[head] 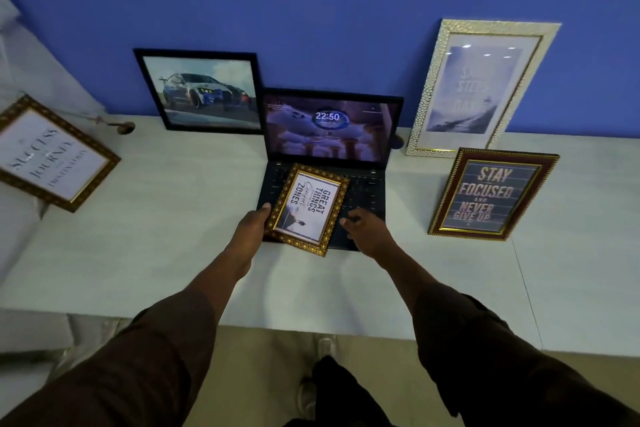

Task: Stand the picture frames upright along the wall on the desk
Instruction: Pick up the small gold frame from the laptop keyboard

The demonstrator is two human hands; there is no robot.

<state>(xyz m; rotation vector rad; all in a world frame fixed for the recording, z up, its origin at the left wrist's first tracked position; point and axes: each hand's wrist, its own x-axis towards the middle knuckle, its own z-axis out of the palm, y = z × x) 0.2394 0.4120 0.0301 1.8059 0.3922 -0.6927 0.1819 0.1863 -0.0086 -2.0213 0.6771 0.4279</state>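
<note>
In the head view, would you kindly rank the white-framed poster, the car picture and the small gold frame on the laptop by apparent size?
1. White-framed poster
2. Car picture, slightly smaller
3. Small gold frame, though nearest the camera

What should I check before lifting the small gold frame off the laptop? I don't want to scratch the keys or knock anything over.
1. Left hand grips small gold frame: ok, at its left edge.
2. Right hand on frame: not ok, beside it on the laptop.
3. Frame off the keyboard: not ok.
4. Free wall spot: ok, left of the car picture.
5. Stay Focused frame clear of path: ok.
6. Frame has a back stand: cannot tell.
</note>
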